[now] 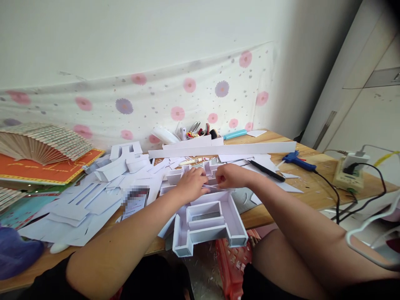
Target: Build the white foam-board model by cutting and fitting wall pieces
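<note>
Both hands (193,183) (225,176) over the white foam-board structure (218,199); touching it.

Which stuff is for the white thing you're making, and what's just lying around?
Probably for the job:
- white walled board model
- loose white board pieces
- blue plastic glue gun
- long black tool

Probably just lying about:
- pale slatted fan
- flat orange book
- shiny purple object

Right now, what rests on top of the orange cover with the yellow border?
A spread folding fan lies on the orange cover; whatever the fan hides beneath it cannot be seen.
</note>
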{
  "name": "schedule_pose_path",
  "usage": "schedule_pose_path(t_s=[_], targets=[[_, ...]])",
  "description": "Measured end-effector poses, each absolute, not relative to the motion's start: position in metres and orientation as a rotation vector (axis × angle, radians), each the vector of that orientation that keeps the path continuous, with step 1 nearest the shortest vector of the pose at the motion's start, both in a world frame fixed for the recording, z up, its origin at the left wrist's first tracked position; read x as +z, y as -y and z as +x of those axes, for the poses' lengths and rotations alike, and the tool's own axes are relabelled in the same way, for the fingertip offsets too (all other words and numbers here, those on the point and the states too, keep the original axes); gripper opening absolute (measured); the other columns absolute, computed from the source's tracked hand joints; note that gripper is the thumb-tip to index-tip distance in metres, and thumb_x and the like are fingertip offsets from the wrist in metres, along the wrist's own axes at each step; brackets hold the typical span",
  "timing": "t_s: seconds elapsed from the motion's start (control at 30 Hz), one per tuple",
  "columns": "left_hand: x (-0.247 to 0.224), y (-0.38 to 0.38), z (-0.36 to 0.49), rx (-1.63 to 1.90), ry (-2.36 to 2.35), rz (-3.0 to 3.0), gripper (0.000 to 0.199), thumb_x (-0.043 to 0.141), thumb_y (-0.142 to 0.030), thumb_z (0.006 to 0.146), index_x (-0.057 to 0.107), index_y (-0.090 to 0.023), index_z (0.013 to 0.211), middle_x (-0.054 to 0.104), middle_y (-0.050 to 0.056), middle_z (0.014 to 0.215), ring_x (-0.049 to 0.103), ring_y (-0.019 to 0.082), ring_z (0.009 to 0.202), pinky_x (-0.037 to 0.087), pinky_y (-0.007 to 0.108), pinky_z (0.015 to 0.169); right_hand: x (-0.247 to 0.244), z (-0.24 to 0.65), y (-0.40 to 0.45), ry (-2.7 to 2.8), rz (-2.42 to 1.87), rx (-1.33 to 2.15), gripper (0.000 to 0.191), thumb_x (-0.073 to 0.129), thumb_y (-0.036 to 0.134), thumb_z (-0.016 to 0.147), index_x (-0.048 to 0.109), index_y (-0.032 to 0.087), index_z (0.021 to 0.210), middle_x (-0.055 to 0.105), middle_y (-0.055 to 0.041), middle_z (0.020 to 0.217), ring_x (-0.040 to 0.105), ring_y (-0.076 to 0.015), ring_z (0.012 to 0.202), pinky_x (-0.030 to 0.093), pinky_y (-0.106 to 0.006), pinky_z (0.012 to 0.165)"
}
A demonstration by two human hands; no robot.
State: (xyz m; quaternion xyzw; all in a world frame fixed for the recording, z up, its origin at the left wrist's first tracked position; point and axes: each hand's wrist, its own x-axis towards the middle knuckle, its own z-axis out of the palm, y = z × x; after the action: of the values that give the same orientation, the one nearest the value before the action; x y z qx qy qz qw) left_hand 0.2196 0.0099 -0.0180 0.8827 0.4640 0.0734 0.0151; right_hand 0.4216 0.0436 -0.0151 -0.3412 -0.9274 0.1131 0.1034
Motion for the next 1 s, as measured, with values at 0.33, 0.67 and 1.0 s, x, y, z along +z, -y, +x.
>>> schedule_pose_path(t_s=[0.33, 0.67, 1.0], targets=[[-0.02, -0.013, 0.216, 0.245, -1.493, 2.766, 0.023, 0.059, -0.038, 0.084, 0.07, -0.018, 0.085, 0.06, 0.012, 0.118, 0.05, 0.032, 0.109, 0.038, 0.048, 0.093, -0.019, 0.411, -0.037, 2.656, -1.137, 0.026, 0.012, 0.059, 0.019, 0.074, 0.07, 0.019, 0.07, 0.069, -0.0073, 0.081, 0.059, -0.0182, 0.07, 0.033, -0.027, 0.057], [-0.017, -0.017, 0.214, 0.165, -1.281, 2.854, 0.029, 0.072, -0.021, 0.072, 0.061, -0.022, 0.099, 0.059, 0.007, 0.115, 0.052, 0.026, 0.106, 0.039, 0.042, 0.091, -0.025, 0.443, -0.062, 2.061, -1.267, 0.305, 0.016, 0.06, 0.033, 0.079, 0.072, 0.021, 0.079, 0.07, -0.0027, 0.079, 0.059, -0.0155, 0.069, 0.04, -0.025, 0.062], [0.026, -0.045, 0.186, 0.355, -1.205, 2.815, 0.014, 0.058, -0.025, 0.078, 0.063, -0.018, 0.066, 0.067, 0.006, 0.09, 0.056, 0.024, 0.096, 0.037, 0.04, 0.096, -0.035, 0.47, -0.073, 1.608, -1.346, 0.239, 0.023, 0.054, 0.029, 0.083, 0.069, 0.017, 0.096, 0.069, -0.0073, 0.088, 0.061, -0.0196, 0.077, 0.047, -0.033, 0.074]])
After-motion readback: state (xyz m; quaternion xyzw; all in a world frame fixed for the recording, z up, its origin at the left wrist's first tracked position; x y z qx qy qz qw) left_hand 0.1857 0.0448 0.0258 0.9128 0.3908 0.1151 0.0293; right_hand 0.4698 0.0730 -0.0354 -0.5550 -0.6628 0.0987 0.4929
